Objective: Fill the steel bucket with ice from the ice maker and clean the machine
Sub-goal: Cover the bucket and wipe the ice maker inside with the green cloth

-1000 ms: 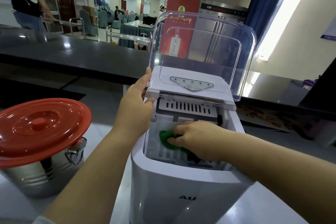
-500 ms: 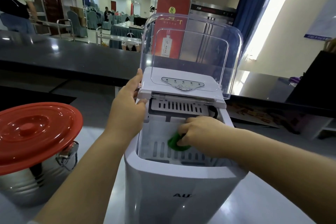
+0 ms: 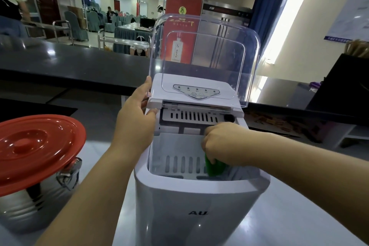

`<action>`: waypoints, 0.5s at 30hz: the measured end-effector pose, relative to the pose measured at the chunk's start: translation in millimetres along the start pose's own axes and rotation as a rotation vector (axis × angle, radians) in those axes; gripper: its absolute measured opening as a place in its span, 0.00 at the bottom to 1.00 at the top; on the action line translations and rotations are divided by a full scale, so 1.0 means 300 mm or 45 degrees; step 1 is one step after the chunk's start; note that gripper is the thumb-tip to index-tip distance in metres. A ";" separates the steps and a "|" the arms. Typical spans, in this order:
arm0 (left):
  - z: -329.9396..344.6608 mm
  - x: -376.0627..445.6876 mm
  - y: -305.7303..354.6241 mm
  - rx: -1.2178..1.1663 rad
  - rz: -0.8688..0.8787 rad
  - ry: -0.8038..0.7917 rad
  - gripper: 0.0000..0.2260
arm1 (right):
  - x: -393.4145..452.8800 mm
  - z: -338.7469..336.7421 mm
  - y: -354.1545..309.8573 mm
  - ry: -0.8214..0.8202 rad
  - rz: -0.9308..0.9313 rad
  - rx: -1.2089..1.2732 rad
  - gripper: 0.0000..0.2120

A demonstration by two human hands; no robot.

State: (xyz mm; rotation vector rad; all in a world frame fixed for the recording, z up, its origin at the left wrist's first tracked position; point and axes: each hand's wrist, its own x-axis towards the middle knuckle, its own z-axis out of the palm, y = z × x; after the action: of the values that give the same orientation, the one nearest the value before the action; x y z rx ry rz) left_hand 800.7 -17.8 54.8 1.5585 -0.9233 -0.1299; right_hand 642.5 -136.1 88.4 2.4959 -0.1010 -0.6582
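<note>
ice maker [image 3: 199, 213] — "AU" lettering, green cloth [image 3: 214, 167]

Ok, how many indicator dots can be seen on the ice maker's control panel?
5, in a row across the grey control panel on the white ice maker, behind the raised clear plastic lid. Two round buttons sit below them.
</note>
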 end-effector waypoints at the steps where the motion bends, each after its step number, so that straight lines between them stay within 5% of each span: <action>1: 0.000 -0.001 0.000 -0.001 0.001 0.003 0.29 | 0.005 0.009 -0.006 0.015 -0.013 0.001 0.10; 10: -0.003 -0.006 0.005 -0.030 -0.003 0.003 0.29 | -0.008 0.035 -0.024 0.346 -0.138 0.267 0.19; 15: -0.001 -0.007 0.005 -0.039 -0.006 0.001 0.29 | -0.024 0.036 -0.014 0.275 -0.159 0.203 0.17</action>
State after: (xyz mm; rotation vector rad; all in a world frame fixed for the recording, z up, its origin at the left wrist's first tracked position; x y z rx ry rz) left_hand 798.7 -16.2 55.2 1.5324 -0.9127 -0.1462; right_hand 630.8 -136.3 81.6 2.7277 0.0868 -0.4404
